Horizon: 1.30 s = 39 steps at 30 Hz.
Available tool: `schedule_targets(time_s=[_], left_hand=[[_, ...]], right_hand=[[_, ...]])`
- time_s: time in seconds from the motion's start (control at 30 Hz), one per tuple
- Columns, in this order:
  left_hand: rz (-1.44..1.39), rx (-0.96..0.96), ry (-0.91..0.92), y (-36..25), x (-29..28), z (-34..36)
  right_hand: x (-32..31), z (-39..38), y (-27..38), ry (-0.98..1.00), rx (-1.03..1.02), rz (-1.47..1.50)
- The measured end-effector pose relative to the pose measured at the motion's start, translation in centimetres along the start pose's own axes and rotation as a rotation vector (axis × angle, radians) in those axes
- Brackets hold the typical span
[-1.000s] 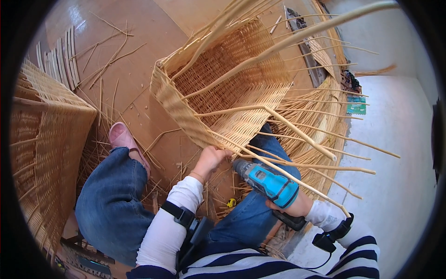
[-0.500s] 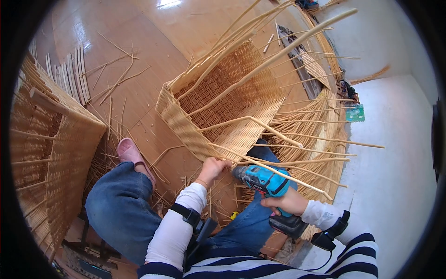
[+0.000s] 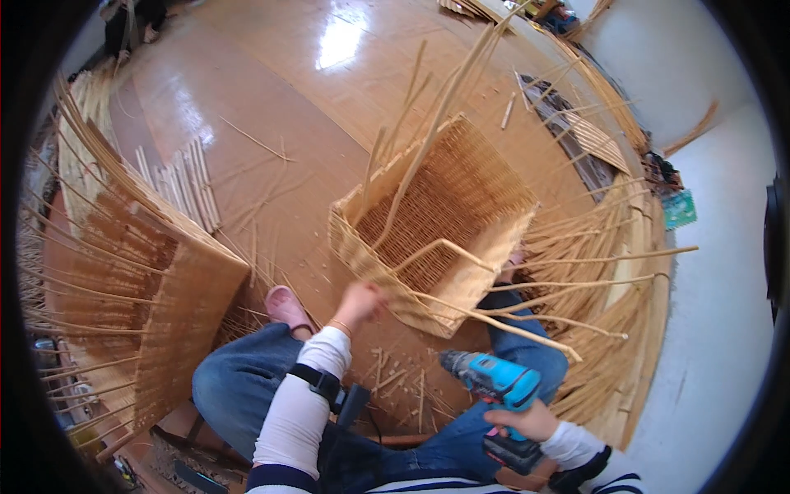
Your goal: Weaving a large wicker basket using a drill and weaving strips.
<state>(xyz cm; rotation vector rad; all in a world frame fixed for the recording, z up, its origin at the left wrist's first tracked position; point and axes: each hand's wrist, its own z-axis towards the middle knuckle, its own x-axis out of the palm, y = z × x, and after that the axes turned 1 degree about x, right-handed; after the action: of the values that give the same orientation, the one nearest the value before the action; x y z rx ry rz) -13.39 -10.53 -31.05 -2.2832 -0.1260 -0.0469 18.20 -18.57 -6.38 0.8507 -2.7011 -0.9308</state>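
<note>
A square wicker basket (image 3: 428,206) stands in front of me, its opening facing up and several long stakes sticking out of its rim. By the basket's near left wall, my left hand (image 3: 360,305) is smeared by motion. Its fingers do not show clearly, and I cannot tell whether it grips the wall. My right hand (image 3: 527,421) is wrapped round the handle of a blue cordless drill (image 3: 496,379). The drill's chuck points left, apart from the basket's near corner. One bent stake (image 3: 518,329) reaches right from that corner, above my knee.
A second wicker basket (image 3: 185,329) with stakes fanning out stands at the left. Cut sticks (image 3: 185,185) lie behind it. A heap of long willow rods (image 3: 609,346) runs along the right wall. Wood scraps (image 3: 399,375) litter the floor between my legs. Part of another person (image 3: 136,29) shows far left.
The drill has drawn back from the basket's near corner toward me. My left hand has left its place by the chuck and sits along the near left wall. The whole view has shifted.
</note>
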Motion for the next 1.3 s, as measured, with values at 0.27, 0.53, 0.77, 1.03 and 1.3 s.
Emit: schedule_targets(time_s=[0.27, 0.53, 0.77, 1.03, 1.3], left_hand=[[-0.097, 0.285, -0.395, -8.8, -8.7, 6.1], [-0.136, 0.556, -0.702, 0.8, -4.7, 0.6], [-0.496, 0.255, -0.489, 4.2, 8.0, -5.1], [-0.102, 0.341, -0.366, -0.4, 9.6, -6.9], [0.987, 0.895, -0.125, -3.3, 5.3, -5.8]], right_hand=[[4.3, 9.3, -7.2, -0.066, -0.159, 0.034], [2.5, 8.9, -8.7, -0.301, -0.167, 0.335], [-2.4, 11.3, -7.6, -0.376, -0.317, 0.459], [-1.9, 7.3, -7.3, -0.253, -0.257, 0.522], [-0.5, 5.2, -6.6, -0.136, -0.258, 0.603]])
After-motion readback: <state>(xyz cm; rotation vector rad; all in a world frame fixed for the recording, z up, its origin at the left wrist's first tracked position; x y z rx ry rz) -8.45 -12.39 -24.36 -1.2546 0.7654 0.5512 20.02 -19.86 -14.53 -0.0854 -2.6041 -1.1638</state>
